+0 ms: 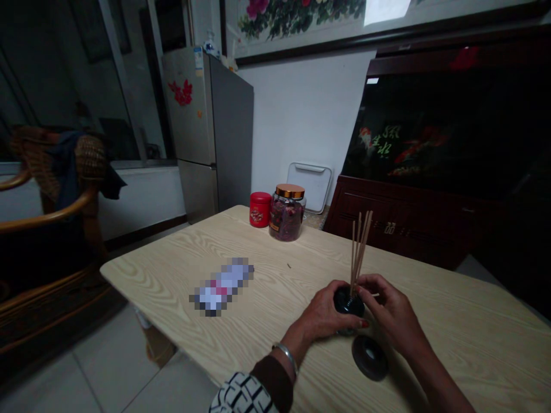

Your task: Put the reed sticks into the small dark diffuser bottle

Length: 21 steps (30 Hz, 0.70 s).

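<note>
My left hand [321, 315] grips a squat, dark round bottle [348, 303] from the near side, near the table's middle right. A bundle of thin wooden sticks [360, 249] stands in the bottle's mouth, fanning slightly upward. My right hand [385, 307] comes in from the right, its fingertips pinching the sticks low down, just above the bottle. A dark round lid [369, 357] lies on the pale wood-grain table [150, 275] just below the bottle, close to my right wrist.
A pixelated flat package [221, 287] lies left of my hands. A red tin [260, 209] and a gold-lidded glass jar of dried petals [287, 213] stand at the far edge. Beyond are a fridge [206, 126], rattan chair [55, 195] and dark fish tank [443, 132].
</note>
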### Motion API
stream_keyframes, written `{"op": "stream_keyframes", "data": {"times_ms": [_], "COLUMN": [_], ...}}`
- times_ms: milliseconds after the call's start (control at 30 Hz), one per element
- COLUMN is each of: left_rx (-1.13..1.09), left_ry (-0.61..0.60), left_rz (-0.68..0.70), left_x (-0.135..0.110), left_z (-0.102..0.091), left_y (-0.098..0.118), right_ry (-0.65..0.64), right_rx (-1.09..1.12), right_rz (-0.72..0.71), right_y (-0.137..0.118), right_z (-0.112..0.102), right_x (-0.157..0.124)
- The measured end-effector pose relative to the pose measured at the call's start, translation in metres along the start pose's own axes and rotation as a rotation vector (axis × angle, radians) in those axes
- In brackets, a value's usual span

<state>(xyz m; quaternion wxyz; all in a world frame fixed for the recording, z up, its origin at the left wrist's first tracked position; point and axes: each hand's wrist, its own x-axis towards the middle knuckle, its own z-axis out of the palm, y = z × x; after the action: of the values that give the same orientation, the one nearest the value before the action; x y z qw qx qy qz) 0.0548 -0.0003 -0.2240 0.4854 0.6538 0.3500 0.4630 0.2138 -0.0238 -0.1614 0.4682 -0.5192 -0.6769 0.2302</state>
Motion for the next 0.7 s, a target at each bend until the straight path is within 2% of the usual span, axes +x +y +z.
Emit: {"op": "stream_keyframes", "data": {"times_ms": [133, 233, 333, 500, 700], "left_rx": [0.021, 0.006, 0.066, 0.131, 0.118], "left_ry": [0.006, -0.056, -0.100, -0.046, 0.035], "left_rz": [-0.003, 0.018, 0.038, -0.030, -0.034], "left_x": [-0.001, -0.003, -0.004, -0.005, -0.003], "left_z": [0.000, -0.001, -0.005, -0.008, -0.004], "left_y": [-0.001, -0.002, -0.002, 0.001, -0.008], "right_ry": [0.056, -0.111, -0.222, -0.144, -0.005], "right_rx": [0.018, -0.034, -0.099, -0.237, -0.418], "right_rz": [0.056, 0.094, 0.042, 0.018, 0.047], "right_y": [0.009, 0.014, 0.021, 0.037, 0.070], "right_z": [-0.001, 0.000, 0.004, 0.011, 0.009], "right_x": [-0.008, -0.015, -0.019, -0.005, 0.045]}}
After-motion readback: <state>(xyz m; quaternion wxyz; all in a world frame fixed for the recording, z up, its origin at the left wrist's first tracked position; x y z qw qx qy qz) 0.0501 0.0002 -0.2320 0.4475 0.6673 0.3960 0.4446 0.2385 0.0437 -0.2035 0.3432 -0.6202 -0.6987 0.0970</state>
